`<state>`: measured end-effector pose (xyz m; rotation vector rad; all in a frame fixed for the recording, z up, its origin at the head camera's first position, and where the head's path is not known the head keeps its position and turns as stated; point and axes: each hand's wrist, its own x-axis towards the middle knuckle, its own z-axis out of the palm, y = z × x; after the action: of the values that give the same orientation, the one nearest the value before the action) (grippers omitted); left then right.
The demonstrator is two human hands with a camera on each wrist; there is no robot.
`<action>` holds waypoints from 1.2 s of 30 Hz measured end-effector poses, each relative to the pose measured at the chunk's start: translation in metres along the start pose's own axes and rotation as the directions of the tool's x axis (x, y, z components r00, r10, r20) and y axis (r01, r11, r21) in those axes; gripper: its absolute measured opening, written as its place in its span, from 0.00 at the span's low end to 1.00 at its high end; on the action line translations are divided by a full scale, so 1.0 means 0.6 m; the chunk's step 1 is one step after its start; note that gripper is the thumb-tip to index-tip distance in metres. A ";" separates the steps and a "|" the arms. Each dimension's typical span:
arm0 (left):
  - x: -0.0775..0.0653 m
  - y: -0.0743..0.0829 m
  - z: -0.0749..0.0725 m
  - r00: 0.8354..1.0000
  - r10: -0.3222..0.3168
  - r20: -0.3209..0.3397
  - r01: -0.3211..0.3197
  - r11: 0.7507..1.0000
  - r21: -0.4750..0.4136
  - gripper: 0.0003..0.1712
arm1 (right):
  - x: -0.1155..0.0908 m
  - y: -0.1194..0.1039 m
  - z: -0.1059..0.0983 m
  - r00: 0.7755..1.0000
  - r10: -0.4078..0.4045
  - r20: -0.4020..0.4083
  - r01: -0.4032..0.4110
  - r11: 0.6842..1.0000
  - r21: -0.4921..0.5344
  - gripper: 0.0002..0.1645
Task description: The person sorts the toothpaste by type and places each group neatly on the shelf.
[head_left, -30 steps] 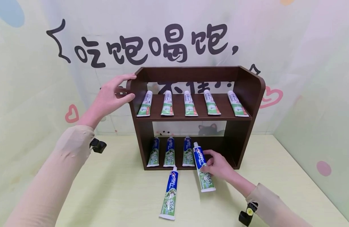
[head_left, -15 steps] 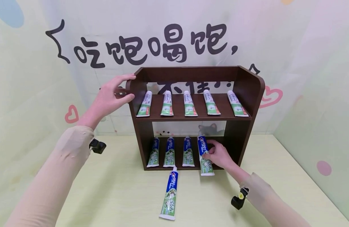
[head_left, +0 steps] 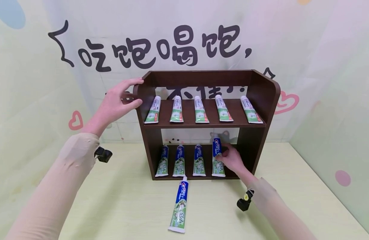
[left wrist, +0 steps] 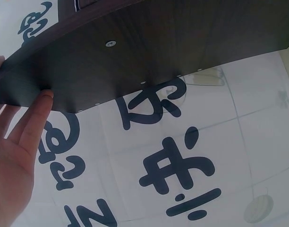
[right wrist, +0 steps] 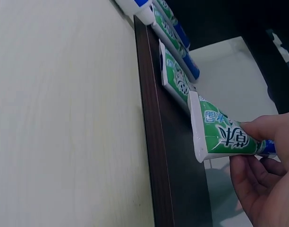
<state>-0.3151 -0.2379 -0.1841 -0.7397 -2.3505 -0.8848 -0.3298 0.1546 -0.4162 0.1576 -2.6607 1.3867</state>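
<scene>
My right hand (head_left: 233, 159) pinches a blue and green toothpaste tube (head_left: 218, 161) between thumb and fingers, inside the lower tier of a dark brown shelf rack (head_left: 202, 126). The tube's crimped end hangs just above the board in the right wrist view, cap toward the back. To its left, a row of three matching tubes (head_left: 198, 161) leans on that tier. My left hand (head_left: 113, 101) grips the upper left side panel. Its fingers touch the panel's outer face and edge in the left wrist view.
Several white and green tubes (head_left: 201, 110) stand along the upper tier. One more blue and green tube (head_left: 179, 205) lies on the pale table (head_left: 127, 203) in front of the rack. A printed curtain (head_left: 112, 20) hangs close behind.
My right hand has moved the held tube back and slightly right, from in front of the rack into the lower tier. The left hand has kept its place.
</scene>
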 end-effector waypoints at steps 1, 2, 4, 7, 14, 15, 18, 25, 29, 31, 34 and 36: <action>0.000 0.000 0.000 1.000 -0.001 0.001 0.001 1.000 0.000 0.33 | 0.003 0.002 0.001 1.000 -0.005 -0.006 0.005 1.000 -0.001 0.38; 0.000 0.000 0.000 1.000 -0.002 0.002 0.002 1.000 0.001 0.33 | 0.006 0.003 0.003 1.000 -0.006 -0.012 0.006 1.000 0.003 0.38; 0.000 0.001 0.000 1.000 -0.002 0.004 0.002 1.000 0.002 0.33 | 0.012 0.005 0.005 1.000 -0.007 -0.017 0.008 1.000 0.006 0.38; 0.000 0.000 -0.001 1.000 -0.002 0.002 0.002 1.000 0.003 0.33 | 0.019 0.007 0.008 1.000 -0.008 -0.026 0.009 1.000 0.008 0.38; 0.000 0.001 -0.001 1.000 -0.006 -0.001 0.006 1.000 0.014 0.33 | 0.031 0.013 0.016 0.999 0.010 -0.038 -0.008 0.999 0.035 0.37; 0.000 0.001 -0.001 1.000 -0.007 -0.001 0.007 1.000 0.013 0.33 | 0.033 0.013 0.018 0.999 0.016 -0.043 -0.015 0.999 0.041 0.37; -0.001 0.001 -0.001 1.000 -0.006 0.000 0.006 1.000 0.012 0.33 | 0.035 0.019 0.025 0.998 0.027 -0.051 -0.025 0.999 0.048 0.37; -0.001 0.001 0.000 1.000 -0.013 0.008 0.014 1.000 -0.006 0.34 | 0.035 0.032 0.041 0.998 0.025 -0.057 -0.023 0.999 0.027 0.38; -0.002 0.002 0.000 1.000 -0.017 0.006 0.017 1.000 -0.005 0.34 | 0.035 0.038 0.046 0.999 0.014 -0.051 -0.012 1.000 0.024 0.38; -0.002 0.002 0.000 1.000 -0.015 0.003 0.015 1.000 -0.004 0.34 | 0.034 0.040 0.047 0.999 0.009 -0.051 -0.007 1.000 0.026 0.38; -0.001 0.001 0.001 1.000 -0.009 0.001 0.009 1.000 -0.004 0.33 | 0.033 0.041 0.048 0.999 0.000 -0.050 0.001 1.000 0.030 0.38; -0.001 0.001 0.001 1.000 -0.008 0.000 0.008 1.000 -0.005 0.33 | 0.033 0.043 0.050 0.999 -0.010 -0.046 0.012 0.999 0.038 0.38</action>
<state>-0.3143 -0.2373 -0.1848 -0.7331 -2.3533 -0.8942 -0.3553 0.1441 -0.4503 0.1428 -2.5935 1.4206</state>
